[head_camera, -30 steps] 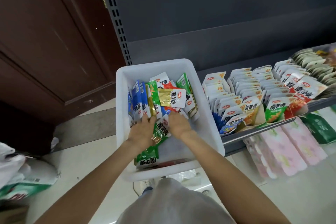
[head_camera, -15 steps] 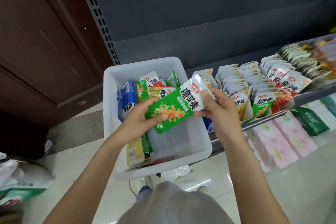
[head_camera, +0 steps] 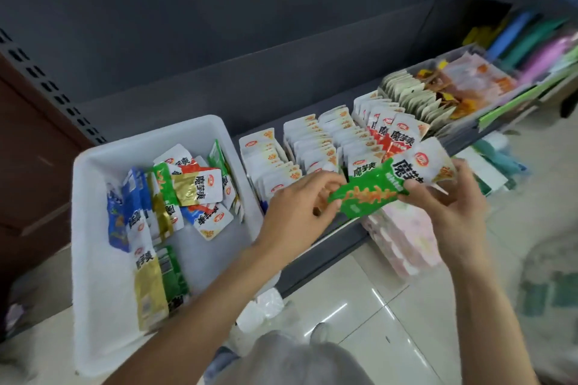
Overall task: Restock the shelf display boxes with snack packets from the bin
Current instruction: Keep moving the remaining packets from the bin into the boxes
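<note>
Both hands, left hand [head_camera: 297,209] and right hand [head_camera: 450,203], pinch one green packet [head_camera: 372,194] between them above the shelf [head_camera: 328,237] boxes [head_camera: 312,147], right of the white bin [head_camera: 93,259], over tiled floor [head_camera: 359,306].

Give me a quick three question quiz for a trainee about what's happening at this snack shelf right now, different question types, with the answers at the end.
1. True or false: the green and white foil snack packet is held by both the left hand and the right hand.
2. Where is the packet now? A) lying in the white plastic bin B) held in front of the rows of display boxes on the dark shelf C) on the tiled floor.
3. Fill in: the bin sits to the ____ of the display boxes as the person sees them.

Key: 1 true; 2 B; 3 left.
</note>
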Available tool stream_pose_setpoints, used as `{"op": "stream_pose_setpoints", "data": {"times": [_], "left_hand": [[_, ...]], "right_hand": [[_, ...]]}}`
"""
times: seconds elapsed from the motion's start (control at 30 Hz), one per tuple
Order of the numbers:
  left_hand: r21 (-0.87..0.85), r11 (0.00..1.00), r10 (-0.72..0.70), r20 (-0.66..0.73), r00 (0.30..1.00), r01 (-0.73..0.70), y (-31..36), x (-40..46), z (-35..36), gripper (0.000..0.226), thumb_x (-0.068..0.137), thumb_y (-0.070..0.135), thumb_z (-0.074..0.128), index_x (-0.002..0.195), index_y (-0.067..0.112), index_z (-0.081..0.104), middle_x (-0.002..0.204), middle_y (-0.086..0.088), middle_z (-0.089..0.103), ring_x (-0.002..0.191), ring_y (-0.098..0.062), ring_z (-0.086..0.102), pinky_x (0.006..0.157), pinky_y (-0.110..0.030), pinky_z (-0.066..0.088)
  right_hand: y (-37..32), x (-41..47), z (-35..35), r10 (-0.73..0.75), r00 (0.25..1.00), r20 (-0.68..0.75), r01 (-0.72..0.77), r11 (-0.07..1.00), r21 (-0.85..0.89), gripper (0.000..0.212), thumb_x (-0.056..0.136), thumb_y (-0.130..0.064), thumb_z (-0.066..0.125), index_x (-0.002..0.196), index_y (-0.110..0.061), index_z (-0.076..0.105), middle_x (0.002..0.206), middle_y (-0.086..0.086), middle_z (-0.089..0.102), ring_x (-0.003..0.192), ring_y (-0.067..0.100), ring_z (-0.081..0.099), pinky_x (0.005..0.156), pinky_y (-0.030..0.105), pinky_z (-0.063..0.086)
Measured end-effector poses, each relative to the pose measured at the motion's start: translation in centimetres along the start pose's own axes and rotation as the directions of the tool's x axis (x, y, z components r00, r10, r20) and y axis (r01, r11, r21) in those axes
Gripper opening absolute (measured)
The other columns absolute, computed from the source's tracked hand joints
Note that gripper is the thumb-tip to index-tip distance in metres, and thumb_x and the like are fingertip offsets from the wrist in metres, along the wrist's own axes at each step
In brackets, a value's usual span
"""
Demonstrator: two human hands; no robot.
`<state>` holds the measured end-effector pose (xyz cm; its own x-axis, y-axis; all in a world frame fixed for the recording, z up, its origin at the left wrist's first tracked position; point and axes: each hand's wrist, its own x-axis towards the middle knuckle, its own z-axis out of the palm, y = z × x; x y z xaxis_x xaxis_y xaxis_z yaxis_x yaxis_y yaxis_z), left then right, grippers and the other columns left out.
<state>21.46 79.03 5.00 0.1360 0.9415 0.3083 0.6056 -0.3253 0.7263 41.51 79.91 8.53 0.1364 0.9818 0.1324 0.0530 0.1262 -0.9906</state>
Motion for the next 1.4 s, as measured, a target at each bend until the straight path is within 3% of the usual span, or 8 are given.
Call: {"op": "stream_pose_setpoints", "data": {"times": [0.13,0.37,0.57,0.77,0.93,1.1,1.23,1.4], "left_hand": [[0.205,0.979,-0.016,0.085,0.996,-0.002,-0.3,3.0,4.7,0.040,0.090,0.024,0.057,0.129,0.021,0.048,0.123,0.003,0.055,0.109,-0.013,0.053,0.084,-0.030,0.047],[0.622,0.775,-0.125,0.327,0.937,-0.113,-0.7,5.1,10.9,0.044,0.093,0.035,0.047,0.129,0.010,0.046,0.126,-0.008,0.049,0.118,-0.026,0.040,0.095,-0.038,0.038],[0.679,0.719,-0.126,0.339,0.932,-0.149,-1.9,5.1,11.9,0.040,0.091,0.033,0.049,0.123,0.012,0.058,0.117,-0.002,0.059,0.113,-0.023,0.037,0.093,-0.035,0.034],[0.654,0.743,-0.090,0.309,0.947,-0.143,-2.4,4.8,12.2,0.036,0.090,0.031,0.049,0.120,0.013,0.061,0.114,-0.001,0.061,0.112,-0.022,0.039,0.094,-0.035,0.035],[0.517,0.845,0.000,0.256,0.967,-0.137,-1.5,4.0,10.5,0.035,0.088,0.027,0.053,0.120,0.015,0.060,0.113,-0.003,0.062,0.109,-0.023,0.048,0.092,-0.037,0.042],[0.330,0.936,0.189,-0.170,0.967,-0.125,0.0,0.4,5.3,0.017,0.090,0.025,0.054,0.095,0.017,0.067,0.086,0.008,0.067,0.080,-0.006,0.057,0.070,-0.019,0.045],[0.222,0.973,0.062,-0.501,0.863,0.059,-2.0,-4.0,-1.1,0.029,0.096,0.032,0.047,0.090,0.009,0.065,0.074,0.002,0.063,0.068,-0.002,0.053,0.063,-0.014,0.044],[0.211,0.828,-0.373,-0.485,0.791,0.519,-8.3,-9.3,-7.6,0.022,0.089,0.032,0.057,0.106,0.017,0.056,0.080,0.004,0.064,0.071,-0.010,0.060,0.060,-0.024,0.047]], "right_hand": [[2.9,4.6,-4.3,-0.141,0.990,-0.031,0.126,0.949,-0.288,0.027,0.087,-0.005,0.065,0.094,-0.025,0.048,0.077,-0.012,0.069,0.073,0.010,0.066,0.068,0.028,0.054],[7.7,10.8,-2.6,-0.185,0.902,0.390,0.384,0.757,-0.529,0.027,0.084,-0.008,0.068,0.107,-0.014,0.055,0.091,-0.003,0.066,0.082,0.018,0.066,0.074,0.036,0.054],[10.9,11.0,-1.8,-0.172,0.796,0.580,0.555,0.589,-0.588,0.034,0.079,-0.001,0.069,0.112,-0.009,0.061,0.102,0.009,0.069,0.095,0.027,0.065,0.069,0.021,0.026],[12.1,11.2,-0.6,-0.097,0.867,0.488,0.473,0.466,-0.748,0.038,0.086,-0.014,0.064,0.122,-0.017,0.052,0.113,0.006,0.064,0.103,0.030,0.054,0.070,0.039,0.047],[11.7,9.7,-0.4,-0.154,0.975,0.159,0.221,0.652,-0.725,0.049,0.082,-0.019,0.070,0.125,-0.018,0.045,0.124,0.005,0.047,0.112,0.027,0.051,0.083,0.038,0.045],[8.2,5.0,-0.5,-0.195,0.977,-0.091,0.145,0.909,-0.391,0.031,0.088,-0.014,0.065,0.114,-0.018,0.049,0.107,0.003,0.057,0.093,0.006,0.057,0.072,0.016,0.047],[5.0,0.8,1.7,-0.196,0.979,0.063,0.206,0.942,-0.265,0.019,0.090,-0.012,0.061,0.107,-0.017,0.055,0.091,-0.011,0.063,0.083,0.004,0.059,0.067,0.012,0.046],[3.3,-2.6,8.3,-0.132,0.814,0.565,0.287,0.938,-0.195,0.012,0.091,-0.023,0.057,0.097,-0.017,0.065,0.092,-0.016,0.066,0.086,0.000,0.062,0.073,0.011,0.047]]}}
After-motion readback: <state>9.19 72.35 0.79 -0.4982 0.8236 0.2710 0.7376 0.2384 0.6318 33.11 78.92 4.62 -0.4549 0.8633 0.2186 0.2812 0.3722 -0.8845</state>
